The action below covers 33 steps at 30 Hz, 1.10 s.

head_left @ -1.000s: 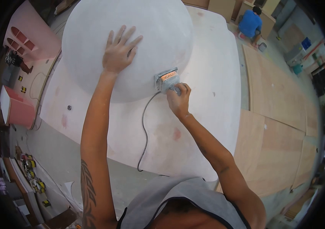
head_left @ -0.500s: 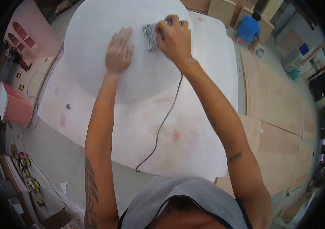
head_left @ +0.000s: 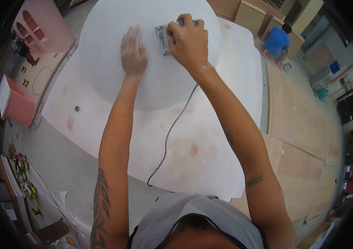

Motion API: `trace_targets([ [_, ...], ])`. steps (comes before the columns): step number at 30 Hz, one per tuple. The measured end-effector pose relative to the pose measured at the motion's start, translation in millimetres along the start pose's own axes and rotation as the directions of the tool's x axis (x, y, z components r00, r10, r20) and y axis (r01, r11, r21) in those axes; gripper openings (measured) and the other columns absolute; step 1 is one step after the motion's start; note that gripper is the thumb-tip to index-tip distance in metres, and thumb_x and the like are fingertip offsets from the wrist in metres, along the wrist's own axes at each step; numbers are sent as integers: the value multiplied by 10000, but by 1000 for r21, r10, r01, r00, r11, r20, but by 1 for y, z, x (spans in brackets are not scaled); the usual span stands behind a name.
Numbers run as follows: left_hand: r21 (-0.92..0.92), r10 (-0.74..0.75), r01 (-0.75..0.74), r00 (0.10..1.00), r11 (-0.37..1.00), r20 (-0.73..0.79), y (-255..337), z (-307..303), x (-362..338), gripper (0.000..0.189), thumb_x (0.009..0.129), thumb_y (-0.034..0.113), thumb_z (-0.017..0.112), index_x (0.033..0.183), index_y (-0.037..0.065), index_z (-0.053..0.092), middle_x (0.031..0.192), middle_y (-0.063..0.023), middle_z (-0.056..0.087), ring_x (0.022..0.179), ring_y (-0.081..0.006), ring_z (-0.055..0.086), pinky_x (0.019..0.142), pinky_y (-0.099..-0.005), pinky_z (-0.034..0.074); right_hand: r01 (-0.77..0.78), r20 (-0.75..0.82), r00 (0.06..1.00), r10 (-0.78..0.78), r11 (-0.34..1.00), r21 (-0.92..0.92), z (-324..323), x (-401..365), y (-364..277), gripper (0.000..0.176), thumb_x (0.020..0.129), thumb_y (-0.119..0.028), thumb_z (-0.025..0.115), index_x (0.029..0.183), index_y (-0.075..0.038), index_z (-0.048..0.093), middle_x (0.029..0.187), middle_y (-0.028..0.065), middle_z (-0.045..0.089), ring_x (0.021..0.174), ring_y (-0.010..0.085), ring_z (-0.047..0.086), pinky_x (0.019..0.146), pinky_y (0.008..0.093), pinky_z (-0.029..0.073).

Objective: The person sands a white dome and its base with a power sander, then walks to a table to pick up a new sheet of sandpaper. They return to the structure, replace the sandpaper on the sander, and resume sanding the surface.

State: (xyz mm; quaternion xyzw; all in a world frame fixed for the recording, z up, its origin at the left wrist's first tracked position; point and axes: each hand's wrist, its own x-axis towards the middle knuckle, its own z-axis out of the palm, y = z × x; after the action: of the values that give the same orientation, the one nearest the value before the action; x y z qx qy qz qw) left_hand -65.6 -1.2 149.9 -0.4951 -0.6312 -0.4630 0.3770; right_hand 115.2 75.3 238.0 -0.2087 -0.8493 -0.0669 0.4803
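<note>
Grey top (head_left: pixel 160 218), sleeveless, black trim at neckline and both armholes. Left arm (head_left: pixel 116 143): bare, large tattoo (head_left: pixel 101 207) of curved, pointed bands, just out from the top's left armhole. Right arm (head_left: pixel 242 124): bare, small lettering-like mark (head_left: pixel 255 181) out past the top's right armhole, unreadable; fainter mark (head_left: pixel 228 137) farther from the top. Left hand (head_left: pixel 134 54) and right hand (head_left: pixel 191 45), well away from the top: both bare, pale dust on them.

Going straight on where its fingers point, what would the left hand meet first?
Probably nothing separate: the left hand seems to lie on the white rounded form, and ahead only more of that surface shows, up to the picture's top edge. Its curve is hard to judge.
</note>
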Motion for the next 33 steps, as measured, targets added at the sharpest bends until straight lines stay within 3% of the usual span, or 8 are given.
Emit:
trace_targets([
  [2, -39, -11, 11, 1000, 999, -18, 0, 0, 0, 446, 1020, 126, 483, 1450, 72, 591, 1466, -115, 627, 1450, -321, 513, 1258, -495, 327, 31, 9, 999, -31, 999, 17, -7, -34, -7, 196, 789, -81, 761, 940, -196, 713, 1194, 81, 626, 1069, 412, 570, 783, 501, 491],
  [5, -74, -35, 34, 999, 997, -14, 3, 0, 3, 414, 1029, 125, 476, 1415, 79, 619, 1448, -106, 641, 1444, -319, 519, 1264, -501, 316, 72, -15, 997, -72, 997, 29, -11, -57, -11, 234, 742, -53, 780, 926, -190, 735, 1187, 65, 631, 1027, 379, 550, 790, 493, 453],
  [15, -130, -59, 57, 998, 990, -12, 0, 3, -4, 408, 1059, 142, 440, 1417, 96, 632, 1466, -94, 638, 1455, -302, 514, 1278, -498, 290, 25, -77, 997, -26, 1000, -15, 1, 38, 16, 142, 803, -107, 741, 916, -191, 722, 1164, 91, 640, 980, 391, 589, 724, 499, 497],
  [17, -86, -33, 32, 999, 996, -13, -1, 4, -4, 413, 1051, 136, 446, 1419, 113, 631, 1470, -70, 639, 1456, -294, 516, 1280, -496, 292, -75, 142, 986, 88, 993, -91, -9, 45, 14, 208, 889, -167, 686, 1065, -76, 748, 1254, 197, 614, 1078, 395, 627, 874, 499, 564],
  [18, -89, -36, 35, 999, 995, -14, -1, 5, -4, 413, 1051, 136, 446, 1419, 113, 631, 1470, -70, 639, 1456, -294, 516, 1280, -496, 292, -73, 144, 986, 87, 993, -95, -5, 38, 17, 208, 889, -167, 686, 1065, -76, 748, 1254, 197, 614, 1078, 395, 627, 874, 499, 564],
  [20, -54, -29, 29, 1000, 998, 2, -1, 3, -8, 424, 1039, 129, 455, 1427, 129, 626, 1478, -55, 635, 1470, -285, 503, 1286, -494, 286, 40, -55, 998, -41, 999, -18, 7, 6, 20, 142, 802, -110, 746, 917, -187, 718, 1162, 92, 639, 978, 389, 588, 710, 498, 496],
  [26, -18, -55, 56, 998, 998, 37, 7, 3, -8, 426, 987, 101, 507, 1392, 131, 637, 1498, -47, 621, 1480, -276, 491, 1290, -522, 267, 69, 16, 997, -70, 997, 34, -9, -91, 1, 260, 751, -41, 769, 966, -171, 706, 1243, 105, 597, 1106, 416, 530, 851, 514, 440],
  [33, 76, 31, -39, 995, 996, 94, 4, 2, -7, 464, 978, 136, 542, 1435, 155, 620, 1574, -49, 549, 1514, -290, 437, 1290, -572, 235, 15, 102, 995, -19, 999, 42, -6, -189, -6, 320, 759, -33, 773, 1037, -181, 711, 1313, 110, 553, 1178, 444, 513, 901, 545, 444],
])
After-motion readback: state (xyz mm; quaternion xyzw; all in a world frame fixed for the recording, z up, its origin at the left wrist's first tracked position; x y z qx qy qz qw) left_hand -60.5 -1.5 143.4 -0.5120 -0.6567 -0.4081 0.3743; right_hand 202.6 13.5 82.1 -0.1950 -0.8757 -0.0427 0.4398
